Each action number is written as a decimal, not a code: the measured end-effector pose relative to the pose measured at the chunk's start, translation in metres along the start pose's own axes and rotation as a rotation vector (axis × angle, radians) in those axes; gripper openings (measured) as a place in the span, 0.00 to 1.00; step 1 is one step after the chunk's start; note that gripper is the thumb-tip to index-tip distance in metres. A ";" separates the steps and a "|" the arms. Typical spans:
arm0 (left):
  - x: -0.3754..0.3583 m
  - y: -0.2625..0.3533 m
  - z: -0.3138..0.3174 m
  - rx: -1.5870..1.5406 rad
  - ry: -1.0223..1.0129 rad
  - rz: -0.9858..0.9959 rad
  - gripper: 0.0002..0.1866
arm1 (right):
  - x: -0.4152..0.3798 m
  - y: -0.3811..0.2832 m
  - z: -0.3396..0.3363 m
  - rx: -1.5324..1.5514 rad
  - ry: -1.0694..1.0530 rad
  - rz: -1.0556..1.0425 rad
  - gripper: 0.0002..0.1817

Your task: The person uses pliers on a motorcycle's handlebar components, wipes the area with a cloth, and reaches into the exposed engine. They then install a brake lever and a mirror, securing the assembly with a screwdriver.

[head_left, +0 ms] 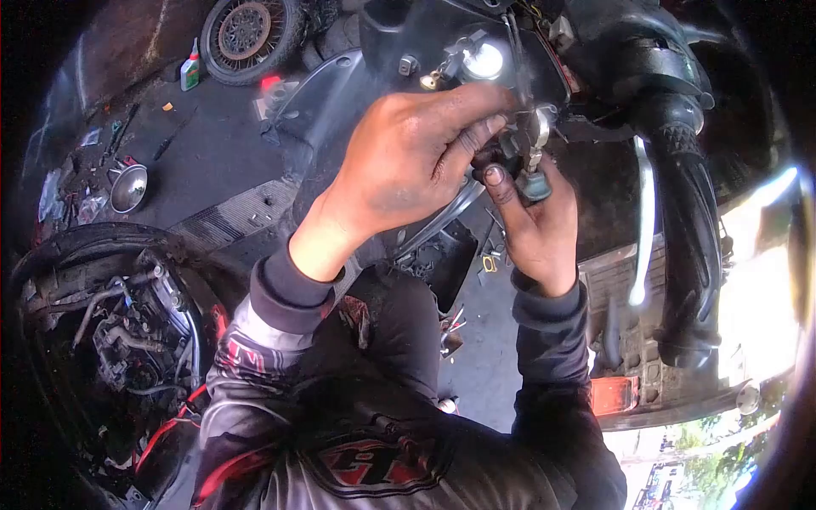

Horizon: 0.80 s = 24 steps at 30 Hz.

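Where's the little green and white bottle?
In the head view, the green and white bottle is at the upper left, on the floor, just left of the spoked wheel.

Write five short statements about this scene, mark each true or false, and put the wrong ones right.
1. The left hand and right hand meet at a small metal part. True.
2. The right hand grips the handlebar grip. False: it is apart from it, at the small metal part.
3. A silver lever runs beside the handlebar grip. True.
4. The right sleeve ends at the elbow. False: it reaches the wrist.
5. A green-and-white bottle is near a spoked wheel. True.
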<state>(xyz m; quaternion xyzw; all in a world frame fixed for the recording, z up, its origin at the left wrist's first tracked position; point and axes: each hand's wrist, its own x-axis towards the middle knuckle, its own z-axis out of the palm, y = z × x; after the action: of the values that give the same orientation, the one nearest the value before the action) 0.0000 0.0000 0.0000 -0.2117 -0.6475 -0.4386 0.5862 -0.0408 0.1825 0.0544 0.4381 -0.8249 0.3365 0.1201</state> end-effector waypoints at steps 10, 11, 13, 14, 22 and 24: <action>0.000 0.008 -0.001 0.008 -0.025 -0.014 0.09 | 0.004 0.012 0.005 -0.152 0.154 -0.138 0.11; -0.001 0.013 0.000 0.036 -0.049 -0.036 0.08 | 0.004 0.014 0.005 -0.203 0.209 -0.181 0.10; -0.010 0.034 0.010 -0.052 -0.007 -0.184 0.08 | 0.004 0.014 0.004 -0.254 0.218 -0.183 0.08; -0.014 0.044 0.016 -0.133 0.040 -0.322 0.08 | 0.005 0.017 0.004 -0.282 0.251 -0.217 0.08; -0.009 0.015 0.015 0.088 -0.027 0.010 0.08 | -0.029 0.028 0.000 -0.119 0.171 -0.032 0.06; -0.005 0.021 0.013 0.165 -0.090 0.129 0.11 | -0.040 0.023 0.001 0.169 0.065 0.227 0.14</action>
<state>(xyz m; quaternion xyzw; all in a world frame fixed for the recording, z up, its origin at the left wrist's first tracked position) 0.0101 0.0224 0.0025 -0.2234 -0.6920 -0.3352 0.5991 -0.0360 0.2165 0.0233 0.3395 -0.8335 0.4302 0.0705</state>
